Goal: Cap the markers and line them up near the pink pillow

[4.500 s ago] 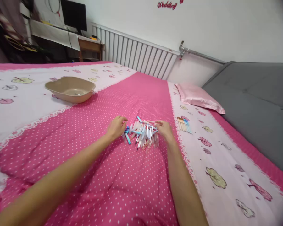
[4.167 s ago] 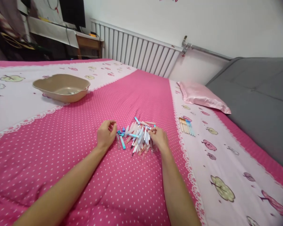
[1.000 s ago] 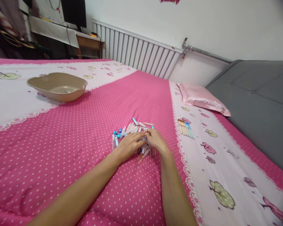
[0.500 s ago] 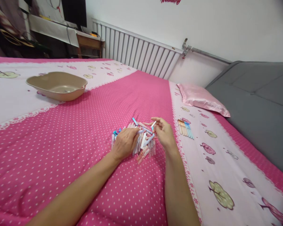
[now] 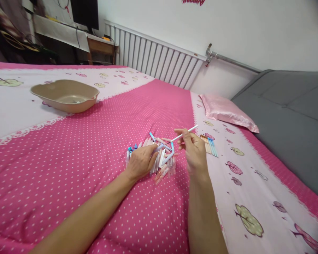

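Note:
A heap of pens and caps [image 5: 163, 168] in pink, white, blue and lavender lies on the polka-dot bedspread. Over its left side rests my left hand [image 5: 141, 162], fingers closed around a lavender pen [image 5: 159, 147] whose end sticks out past the thumb. Just right of the heap and raised, my right hand [image 5: 194, 151] pinches a slim white pen [image 5: 185, 133] between thumb and fingers. This pen slants up to the right, its dark tip pointing down at the heap. Right of that hand, orange and blue pens [image 5: 210, 146] lie side by side in a row.
A beige plastic basin [image 5: 66, 107] stands on the bed at the far left. There is a pink pillow [image 5: 228, 111] at the right, before the grey headboard [image 5: 283, 106]. Behind the bed are a white railing [image 5: 153, 53] and a desk with a monitor [image 5: 84, 14].
My right hand has moved right and slightly down, drawing the long white pen away from the heap. My left hand has stayed almost in place.

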A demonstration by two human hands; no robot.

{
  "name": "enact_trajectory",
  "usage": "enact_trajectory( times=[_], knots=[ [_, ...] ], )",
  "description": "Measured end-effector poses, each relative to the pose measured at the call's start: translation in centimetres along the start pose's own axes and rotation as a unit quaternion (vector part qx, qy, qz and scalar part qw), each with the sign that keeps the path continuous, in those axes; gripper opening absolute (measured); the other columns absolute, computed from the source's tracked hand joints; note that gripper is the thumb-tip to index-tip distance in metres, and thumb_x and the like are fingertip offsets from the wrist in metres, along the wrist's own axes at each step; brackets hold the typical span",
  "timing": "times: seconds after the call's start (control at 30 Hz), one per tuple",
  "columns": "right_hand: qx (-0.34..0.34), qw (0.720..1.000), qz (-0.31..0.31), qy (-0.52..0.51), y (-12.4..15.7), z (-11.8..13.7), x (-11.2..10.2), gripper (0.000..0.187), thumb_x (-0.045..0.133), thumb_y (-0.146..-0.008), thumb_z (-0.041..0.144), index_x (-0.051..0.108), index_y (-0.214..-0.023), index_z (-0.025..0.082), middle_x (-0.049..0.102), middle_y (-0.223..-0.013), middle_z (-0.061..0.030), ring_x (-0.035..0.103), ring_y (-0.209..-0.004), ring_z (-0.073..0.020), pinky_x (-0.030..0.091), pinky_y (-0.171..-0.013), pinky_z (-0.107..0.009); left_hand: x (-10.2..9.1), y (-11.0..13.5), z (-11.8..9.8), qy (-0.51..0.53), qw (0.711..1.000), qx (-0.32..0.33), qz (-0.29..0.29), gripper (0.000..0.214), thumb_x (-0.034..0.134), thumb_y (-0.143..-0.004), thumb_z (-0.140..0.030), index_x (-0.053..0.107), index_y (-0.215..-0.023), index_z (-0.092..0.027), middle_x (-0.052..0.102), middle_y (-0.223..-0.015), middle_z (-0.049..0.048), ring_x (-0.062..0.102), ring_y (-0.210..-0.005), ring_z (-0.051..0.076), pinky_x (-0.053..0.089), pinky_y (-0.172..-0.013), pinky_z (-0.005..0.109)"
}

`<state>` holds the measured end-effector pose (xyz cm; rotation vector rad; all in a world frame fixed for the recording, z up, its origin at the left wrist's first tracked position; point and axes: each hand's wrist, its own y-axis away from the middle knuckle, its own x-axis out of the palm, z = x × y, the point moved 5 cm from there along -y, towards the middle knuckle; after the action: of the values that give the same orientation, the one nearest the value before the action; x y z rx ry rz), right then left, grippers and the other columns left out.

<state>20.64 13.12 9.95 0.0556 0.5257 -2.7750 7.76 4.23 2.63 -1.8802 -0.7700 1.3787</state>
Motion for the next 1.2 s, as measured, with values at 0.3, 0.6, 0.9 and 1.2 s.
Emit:
enact_trajectory(
  times=[0.3,0.6,0.9,1.2],
  knots=[
    [-0.113,0.992,-0.054,0.03,0.4,1.1,0.4,0.038,0.052,-0.089,0.035,0.052,-0.124,0.019,0.065,-0.077,-0.0015,0.059,-0.065,-0.0121,0.05,-0.06,-0.027,-0.2,-0.1,-0.3,-0.008,1.0,0.014,-0.007,0.023,0.036,-0.096,-0.03,0.053,-0.103,-0.016,0.068,-0.077,0.0034,0.064,-0.066,0.016,0.045,-0.06,0.027],
    [-0.138,0.986,-0.068,0.058,0.8,1.3,0.9,0.048,0.05,-0.09,0.034,0.039,-0.136,0.023,0.064,-0.075,-0.0004,0.058,-0.063,-0.0136,0.05,-0.062,-0.029,-0.2,0.0,-0.3,0.011,1.0,0.012,-0.006,0.019,0.04,-0.094,-0.026,0.053,-0.104,-0.017,0.068,-0.08,0.0037,0.065,-0.071,0.017,0.047,-0.063,0.027],
    [-0.132,0.987,-0.027,0.091,0.9,1.2,1.7,0.047,0.051,-0.089,0.033,0.04,-0.135,0.025,0.061,-0.071,0.0023,0.059,-0.064,-0.0139,0.051,-0.066,-0.03,-0.3,0.0,-0.2,0.032,0.999,-0.003,0.003,0.021,0.04,-0.093,-0.027,0.054,-0.106,-0.017,0.067,-0.078,0.0032,0.065,-0.069,0.016,0.049,-0.065,0.026],
    [-0.136,0.987,-0.015,0.083,1.0,1.4,1.7,0.043,0.052,-0.089,0.031,0.044,-0.13,0.023,0.059,-0.069,0.0036,0.059,-0.061,-0.0129,0.051,-0.063,-0.028,-0.4,0.1,-0.3,0.033,0.999,0.007,-0.012,0.02,0.042,-0.093,-0.026,0.054,-0.105,-0.016,0.068,-0.077,0.0034,0.065,-0.066,0.016,0.049,-0.063,0.025]
  ],
)
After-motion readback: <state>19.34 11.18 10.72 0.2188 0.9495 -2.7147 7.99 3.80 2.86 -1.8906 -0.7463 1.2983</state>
